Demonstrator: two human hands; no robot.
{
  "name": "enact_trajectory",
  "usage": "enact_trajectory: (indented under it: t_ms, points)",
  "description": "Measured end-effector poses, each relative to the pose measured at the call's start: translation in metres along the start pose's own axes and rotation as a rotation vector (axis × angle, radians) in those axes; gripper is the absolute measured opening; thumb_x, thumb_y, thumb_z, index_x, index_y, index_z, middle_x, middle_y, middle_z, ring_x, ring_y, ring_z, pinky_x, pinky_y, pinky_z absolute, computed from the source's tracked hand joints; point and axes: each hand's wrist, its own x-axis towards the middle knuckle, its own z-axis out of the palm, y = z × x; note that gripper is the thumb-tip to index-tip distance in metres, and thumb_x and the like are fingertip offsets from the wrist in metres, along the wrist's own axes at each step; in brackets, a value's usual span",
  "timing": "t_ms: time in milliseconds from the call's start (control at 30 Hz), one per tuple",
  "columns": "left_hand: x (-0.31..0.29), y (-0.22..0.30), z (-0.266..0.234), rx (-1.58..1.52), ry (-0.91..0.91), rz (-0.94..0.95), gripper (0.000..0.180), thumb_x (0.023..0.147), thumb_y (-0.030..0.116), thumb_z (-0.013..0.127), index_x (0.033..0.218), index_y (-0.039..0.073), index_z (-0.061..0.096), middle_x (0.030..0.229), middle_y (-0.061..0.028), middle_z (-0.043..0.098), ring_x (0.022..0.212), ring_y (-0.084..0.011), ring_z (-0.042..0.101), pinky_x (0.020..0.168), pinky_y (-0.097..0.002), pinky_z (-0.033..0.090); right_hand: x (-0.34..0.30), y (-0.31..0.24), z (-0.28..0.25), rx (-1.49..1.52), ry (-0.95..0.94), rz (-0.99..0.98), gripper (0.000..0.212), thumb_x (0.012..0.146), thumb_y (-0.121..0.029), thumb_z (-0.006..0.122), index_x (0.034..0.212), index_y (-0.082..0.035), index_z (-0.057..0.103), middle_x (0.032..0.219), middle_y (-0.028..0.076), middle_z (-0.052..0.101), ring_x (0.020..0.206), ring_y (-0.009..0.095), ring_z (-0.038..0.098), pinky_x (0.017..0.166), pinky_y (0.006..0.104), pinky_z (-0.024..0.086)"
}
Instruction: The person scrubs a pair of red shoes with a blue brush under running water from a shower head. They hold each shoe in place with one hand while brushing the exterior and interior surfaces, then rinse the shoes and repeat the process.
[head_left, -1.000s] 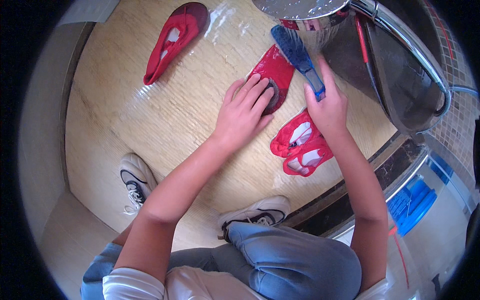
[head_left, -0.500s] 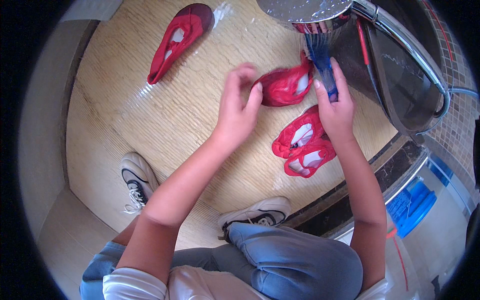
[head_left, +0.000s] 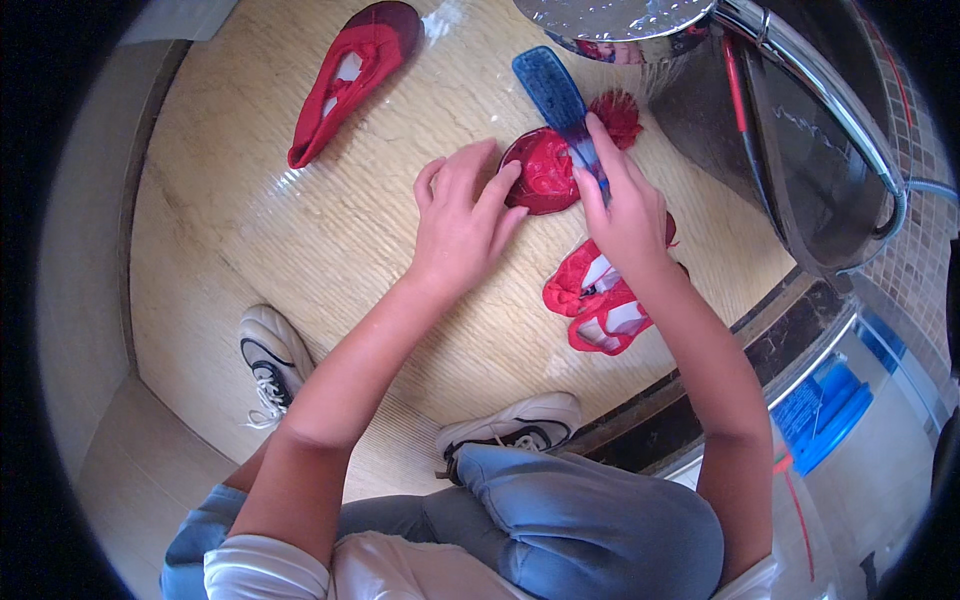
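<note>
A wet red soft slipper [head_left: 540, 175] lies on the wood-patterned floor, between my hands. My left hand [head_left: 460, 210] is at its left end, with the index fingertip and thumb against the rim. In my right hand [head_left: 622, 210] is a blue brush [head_left: 550, 85], gripped by its handle; its head slants up to the left above the slipper. The bristles cannot be seen from here. A ruffled red part [head_left: 617, 115] shows beyond the brush. Just below my right wrist, a pair of red slippers [head_left: 597, 300] lies partly covered by my forearm.
Another red slipper [head_left: 350, 80] lies at the far left. A round chrome shower head [head_left: 625, 15] overhangs the far side, its curved chrome pipe [head_left: 810, 90] running right beside a dark basin [head_left: 700, 130]. My shoes [head_left: 515, 422] stand near. A blue plastic item [head_left: 830, 415] is at the right.
The brush has come out from under the shower head and swung left over the slipper. My left hand has shifted slightly nearer and left. The slipper now lies flatter.
</note>
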Motion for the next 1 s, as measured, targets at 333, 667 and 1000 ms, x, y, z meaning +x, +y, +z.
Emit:
enact_trajectory:
  t_ms: [333, 667, 1000]
  points:
    - [-0.002, 0.015, 0.008, 0.149, -0.052, 0.055, 0.056, 0.08, 0.018, 0.069, 0.134, 0.018, 0.055, 0.143, -0.0051, 0.049, 0.134, -0.0239, 0.044, 0.11, -0.0528, 0.025, 0.039, 0.02, -0.008, 0.034, 0.137, -0.133, 0.048, 0.086, -0.015, 0.068, 0.133, -0.016, 0.058, 0.108, 0.021, 0.066, 0.094, 0.037, 0.067, 0.078, 0.0409, 0.053]
    - [-0.021, 0.017, 0.005, 0.199, -0.115, 0.153, 0.05, 0.081, 0.018, 0.064, 0.131, 0.016, 0.058, 0.136, -0.0022, 0.055, 0.128, -0.0223, 0.048, 0.109, -0.049, 0.027, -0.02, 0.034, -0.039, -0.264, -0.096, -0.179, 0.048, 0.089, -0.023, 0.062, 0.136, -0.032, 0.056, 0.075, 0.007, 0.052, 0.054, 0.028, 0.057, 0.049, 0.0408, 0.048]
    - [-0.025, 0.015, 0.005, 0.199, -0.135, 0.134, 0.055, 0.079, 0.017, 0.065, 0.133, 0.017, 0.056, 0.14, -0.0017, 0.052, 0.127, -0.0238, 0.047, 0.108, -0.0481, 0.027, -0.031, 0.038, -0.037, -0.331, -0.067, -0.228, 0.047, 0.089, -0.026, 0.062, 0.135, -0.034, 0.057, 0.074, 0.004, 0.049, 0.054, 0.023, 0.057, 0.048, 0.041, 0.048]
